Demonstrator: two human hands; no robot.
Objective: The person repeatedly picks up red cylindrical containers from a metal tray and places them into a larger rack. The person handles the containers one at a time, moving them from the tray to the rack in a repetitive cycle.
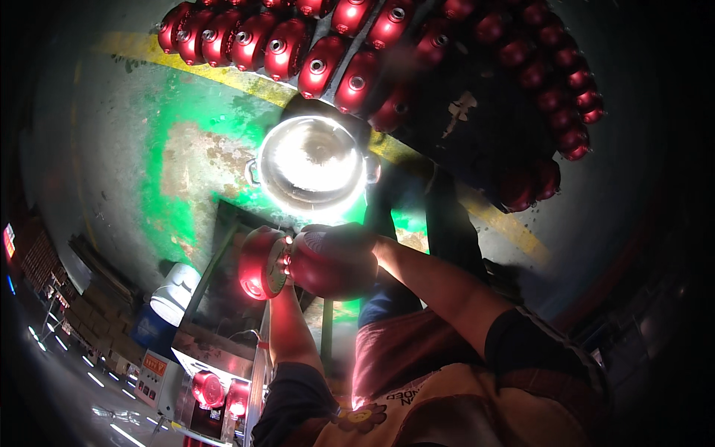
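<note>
Over my lap I hold two glossy red, round metal pieces side by side. My right hand [363, 237] grips the larger red pot-like piece [333, 264], which has a rounded side and a dotted patch on top. My left hand [280, 292], mostly hidden behind the pieces, supports the smaller red piece [257, 264], whose disc-shaped face is turned toward the larger one. Small bright fittings show where the two meet; whether they are joined I cannot tell. Just beyond my hands stands a shiny steel pot [313, 197] with side handles, its inside glaring with light.
Rows of red round pieces with silver centre fittings [278, 46] line a dark rack [477, 112] at the far side. At the left are a white bucket [175, 292], a control box [155, 380] and a lit cabinet with red pieces [208, 389]. Yellow lines [141, 46] cross the floor.
</note>
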